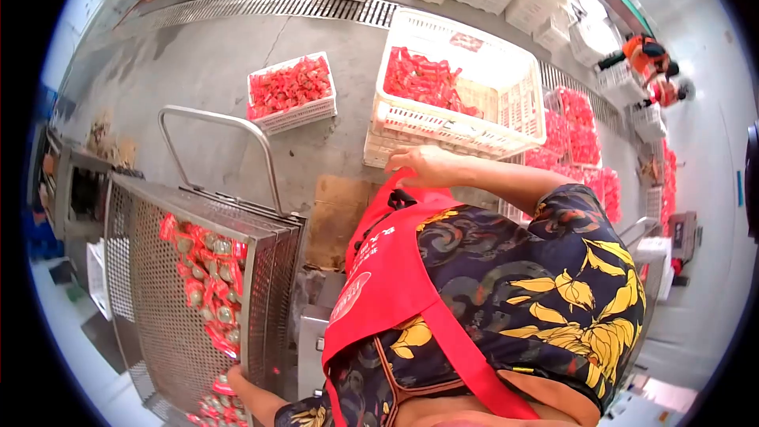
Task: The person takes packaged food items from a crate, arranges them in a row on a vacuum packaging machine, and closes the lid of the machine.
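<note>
Many red packets (225,273) in a perforated metal bin (154,300), bunched along one side wall. Left hand (239,382) at the packets, fingertips hidden, can't tell if pinching. Right hand (425,166) curled by the red apron (383,289), near the big white crate (466,128); can't tell if it grips anything. Smaller white crate (310,114), full of similar packets, sits on the floor (221,55) beyond.

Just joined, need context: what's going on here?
The person's left hand is at the red packets in a perforated bin; any grip is unclear. The right hand is by the apron. Similar red items partly fill the large crate and heap the smaller crate.
</note>
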`<state>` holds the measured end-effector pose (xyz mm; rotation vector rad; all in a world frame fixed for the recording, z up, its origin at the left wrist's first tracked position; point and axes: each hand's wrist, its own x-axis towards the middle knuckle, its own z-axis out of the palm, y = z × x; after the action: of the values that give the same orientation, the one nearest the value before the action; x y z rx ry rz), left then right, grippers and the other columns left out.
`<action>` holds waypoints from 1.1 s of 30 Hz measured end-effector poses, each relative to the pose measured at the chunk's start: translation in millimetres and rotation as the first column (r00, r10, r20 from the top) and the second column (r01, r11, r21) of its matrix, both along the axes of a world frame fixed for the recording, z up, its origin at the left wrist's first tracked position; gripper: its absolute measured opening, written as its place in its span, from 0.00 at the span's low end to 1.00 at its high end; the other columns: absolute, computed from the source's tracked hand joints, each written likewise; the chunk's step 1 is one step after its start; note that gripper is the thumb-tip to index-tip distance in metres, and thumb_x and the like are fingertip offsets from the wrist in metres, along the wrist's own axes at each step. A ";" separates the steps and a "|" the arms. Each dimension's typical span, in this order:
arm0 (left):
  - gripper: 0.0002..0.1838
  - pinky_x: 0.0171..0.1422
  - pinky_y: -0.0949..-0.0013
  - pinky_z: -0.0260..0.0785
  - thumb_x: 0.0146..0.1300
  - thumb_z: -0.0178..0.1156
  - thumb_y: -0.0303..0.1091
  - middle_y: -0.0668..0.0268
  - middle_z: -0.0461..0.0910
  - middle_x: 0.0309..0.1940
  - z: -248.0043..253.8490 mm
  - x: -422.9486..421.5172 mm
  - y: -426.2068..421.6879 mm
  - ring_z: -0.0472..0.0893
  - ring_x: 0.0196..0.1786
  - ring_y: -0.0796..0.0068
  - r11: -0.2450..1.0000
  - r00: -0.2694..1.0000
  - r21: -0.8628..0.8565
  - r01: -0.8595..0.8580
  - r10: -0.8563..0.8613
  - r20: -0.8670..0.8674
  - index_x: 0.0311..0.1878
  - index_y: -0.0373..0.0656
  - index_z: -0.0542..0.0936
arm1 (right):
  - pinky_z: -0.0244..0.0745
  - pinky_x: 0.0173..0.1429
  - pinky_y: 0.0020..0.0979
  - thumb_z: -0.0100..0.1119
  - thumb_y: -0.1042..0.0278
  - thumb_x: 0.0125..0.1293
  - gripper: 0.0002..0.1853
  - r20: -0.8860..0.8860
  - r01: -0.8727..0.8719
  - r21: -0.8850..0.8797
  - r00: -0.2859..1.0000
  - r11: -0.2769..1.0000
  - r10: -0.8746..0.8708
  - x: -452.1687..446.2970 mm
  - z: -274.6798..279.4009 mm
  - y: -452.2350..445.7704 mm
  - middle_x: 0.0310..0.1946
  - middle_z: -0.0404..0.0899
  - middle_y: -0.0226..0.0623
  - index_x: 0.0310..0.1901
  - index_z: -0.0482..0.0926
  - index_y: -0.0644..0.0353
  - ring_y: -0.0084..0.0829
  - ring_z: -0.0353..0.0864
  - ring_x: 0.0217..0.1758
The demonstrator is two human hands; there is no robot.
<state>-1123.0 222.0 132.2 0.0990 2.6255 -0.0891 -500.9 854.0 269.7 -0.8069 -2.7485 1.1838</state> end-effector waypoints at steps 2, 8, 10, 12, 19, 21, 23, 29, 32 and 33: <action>0.40 0.65 0.50 0.68 0.59 0.64 0.55 0.45 0.75 0.61 -31.7 -21.2 -3.6 0.76 0.62 0.46 0.998 0.999 0.068 -0.010 0.014 -0.052 0.67 0.36 0.69 | 0.78 0.52 0.44 0.66 0.61 0.60 0.17 -0.046 0.118 0.021 0.992 0.993 -0.117 -12.2 -29.6 16.9 0.50 0.79 0.43 0.50 0.80 0.55 0.46 0.82 0.47; 0.34 0.64 0.53 0.70 0.64 0.62 0.50 0.45 0.78 0.58 58.9 17.5 78.3 0.78 0.59 0.46 0.980 0.822 0.176 0.093 0.024 -0.569 0.63 0.31 0.72 | 0.80 0.49 0.34 0.67 0.62 0.62 0.12 0.089 0.773 0.013 0.631 0.634 -0.771 116.9 -67.5 155.8 0.39 0.87 0.38 0.44 0.85 0.57 0.31 0.84 0.41; 0.31 0.63 0.55 0.71 0.65 0.61 0.46 0.45 0.78 0.57 127.5 104.5 144.8 0.79 0.58 0.48 0.976 0.718 0.193 0.102 0.062 -0.693 0.62 0.30 0.73 | 0.79 0.50 0.37 0.68 0.60 0.61 0.15 0.115 0.704 0.112 0.692 0.701 -0.713 208.4 -168.8 246.0 0.39 0.86 0.42 0.45 0.84 0.60 0.35 0.85 0.43; 0.27 0.63 0.58 0.71 0.67 0.59 0.42 0.44 0.79 0.56 138.0 148.1 156.6 0.80 0.56 0.50 0.907 0.687 0.377 0.186 0.154 -0.710 0.61 0.30 0.75 | 0.78 0.53 0.38 0.70 0.60 0.58 0.20 0.313 0.680 0.107 0.670 0.726 -0.673 250.9 -214.3 265.6 0.44 0.85 0.46 0.50 0.82 0.59 0.39 0.84 0.47; 0.21 0.57 0.62 0.74 0.67 0.61 0.35 0.51 0.81 0.52 50.4 234.4 46.2 0.80 0.53 0.60 0.895 0.795 0.439 0.081 0.208 -0.570 0.57 0.31 0.78 | 0.76 0.58 0.44 0.72 0.61 0.51 0.28 0.424 0.468 0.176 0.757 0.866 -0.496 216.7 -343.7 208.4 0.50 0.81 0.54 0.55 0.78 0.58 0.50 0.80 0.55; 0.21 0.57 0.62 0.74 0.67 0.61 0.35 0.52 0.81 0.52 31.1 273.4 33.1 0.80 0.53 0.61 0.871 0.834 0.490 -0.039 0.298 -0.464 0.57 0.31 0.78 | 0.76 0.56 0.44 0.71 0.60 0.52 0.26 0.525 0.471 0.038 0.741 0.881 -0.419 206.3 -370.9 194.3 0.48 0.81 0.55 0.53 0.79 0.58 0.51 0.81 0.54; 0.21 0.57 0.63 0.74 0.67 0.61 0.35 0.52 0.81 0.52 24.4 309.0 37.9 0.80 0.53 0.61 0.847 0.859 0.511 -0.148 0.366 -0.358 0.57 0.31 0.78 | 0.76 0.53 0.47 0.68 0.59 0.55 0.19 0.532 0.421 0.030 0.761 0.906 -0.371 204.2 -387.0 195.3 0.40 0.81 0.57 0.46 0.80 0.60 0.52 0.81 0.48; 0.21 0.57 0.63 0.74 0.67 0.61 0.35 0.53 0.81 0.52 -2.1 359.3 32.5 0.80 0.53 0.62 0.772 0.893 0.553 -0.313 0.437 -0.104 0.57 0.31 0.77 | 0.75 0.56 0.46 0.70 0.60 0.55 0.30 0.170 0.545 -0.014 0.827 0.838 -0.535 166.9 -339.2 167.0 0.51 0.78 0.54 0.60 0.74 0.54 0.52 0.77 0.56; 0.21 0.57 0.64 0.74 0.67 0.60 0.36 0.53 0.81 0.52 -11.8 366.0 44.7 0.80 0.53 0.63 0.756 0.906 0.555 -0.348 0.423 -0.009 0.58 0.31 0.77 | 0.72 0.61 0.44 0.70 0.62 0.54 0.38 0.331 0.311 0.103 0.885 0.945 -0.327 140.2 -325.1 164.5 0.59 0.71 0.50 0.68 0.67 0.46 0.51 0.70 0.64; 0.21 0.57 0.64 0.74 0.67 0.60 0.36 0.53 0.81 0.52 -13.9 367.9 46.3 0.80 0.53 0.63 0.756 0.911 0.553 -0.349 0.411 0.013 0.58 0.31 0.77 | 0.72 0.62 0.43 0.69 0.66 0.53 0.32 0.258 0.343 0.140 0.893 0.929 -0.369 136.5 -327.1 158.1 0.59 0.70 0.46 0.62 0.73 0.45 0.49 0.69 0.65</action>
<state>-755.1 268.3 118.3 -0.2601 2.6396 0.8281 -364.4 1012.1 -57.4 -1.4927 -2.6598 0.9250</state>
